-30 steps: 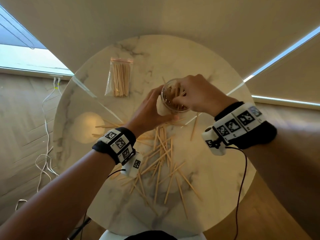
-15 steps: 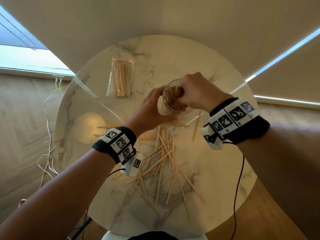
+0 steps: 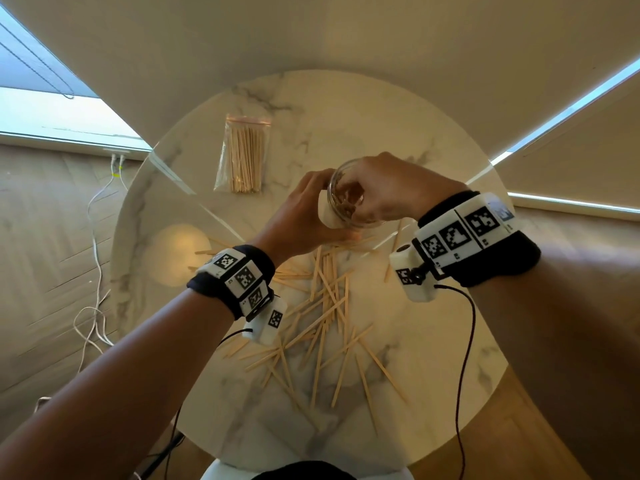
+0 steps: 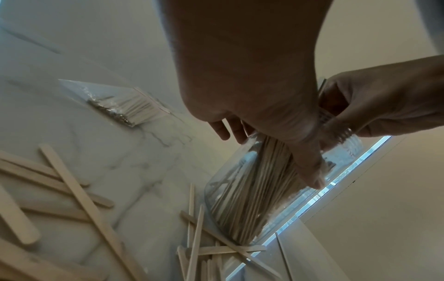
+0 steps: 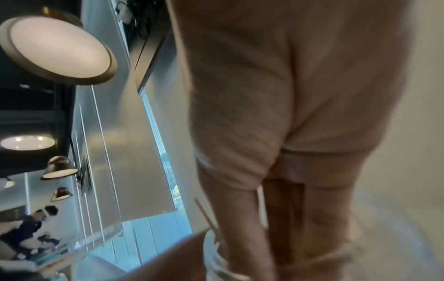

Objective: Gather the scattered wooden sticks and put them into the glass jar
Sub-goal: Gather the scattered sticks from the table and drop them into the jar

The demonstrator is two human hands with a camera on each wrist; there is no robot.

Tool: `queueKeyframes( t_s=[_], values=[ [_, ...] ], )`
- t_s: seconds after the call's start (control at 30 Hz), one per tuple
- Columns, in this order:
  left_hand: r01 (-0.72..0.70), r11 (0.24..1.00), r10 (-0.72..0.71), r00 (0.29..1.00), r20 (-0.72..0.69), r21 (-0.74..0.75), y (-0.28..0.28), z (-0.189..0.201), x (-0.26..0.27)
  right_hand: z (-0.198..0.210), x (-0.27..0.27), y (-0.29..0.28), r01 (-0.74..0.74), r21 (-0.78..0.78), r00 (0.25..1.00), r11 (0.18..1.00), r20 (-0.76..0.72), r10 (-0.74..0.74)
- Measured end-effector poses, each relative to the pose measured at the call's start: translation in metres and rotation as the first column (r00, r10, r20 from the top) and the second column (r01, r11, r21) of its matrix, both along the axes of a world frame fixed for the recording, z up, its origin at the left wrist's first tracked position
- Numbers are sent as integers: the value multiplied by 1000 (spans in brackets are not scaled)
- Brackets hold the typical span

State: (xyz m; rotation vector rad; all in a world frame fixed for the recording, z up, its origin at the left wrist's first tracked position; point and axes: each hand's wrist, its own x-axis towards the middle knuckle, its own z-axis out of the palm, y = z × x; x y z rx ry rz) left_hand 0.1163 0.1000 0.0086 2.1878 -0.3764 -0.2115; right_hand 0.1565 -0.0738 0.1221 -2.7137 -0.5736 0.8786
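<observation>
At the middle of the round white marble table [image 3: 433, 327], the left hand [image 3: 298, 216] grips the tilted clear glass jar [image 4: 254, 192] while the right hand's [image 3: 391, 192] fingers pinch thin pale wooden sticks [image 4: 261, 182] at its mouth, more sticks scattered nearer.

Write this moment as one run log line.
left hand: holds glass jar | right hand: at jar mouth | loose sticks: many on table

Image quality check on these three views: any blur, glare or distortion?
Head: sharp, strong wide-angle bending at the edges, bright glare patch on the table left of the left hand. Left wrist: dim, bluish, but jar and sticks crisp. Right wrist: soft and smeared, right hand fills the frame.
</observation>
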Motion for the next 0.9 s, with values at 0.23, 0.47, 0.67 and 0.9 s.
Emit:
queueKeyframes(
  t_s=[0.23,0.47,0.67,0.9],
  values=[
    [5,1000,-5,1000,-14,-4,0,-1,2,2,5,-14,186,83,961,979,191,-199],
    [1,1000,-1,1000,-10,-7,0,-1,1,1,-8,0,47,50,997,998,64,-50],
    [5,999,-5,1000,-16,-32,-2,-1,0,11,-2,-1,118,177,950,977,265,-162],
    [0,1000,0,1000,-4,-15,-1,-1,-1,7,-16,-6,-99,148,980,984,187,71]
  ],
)
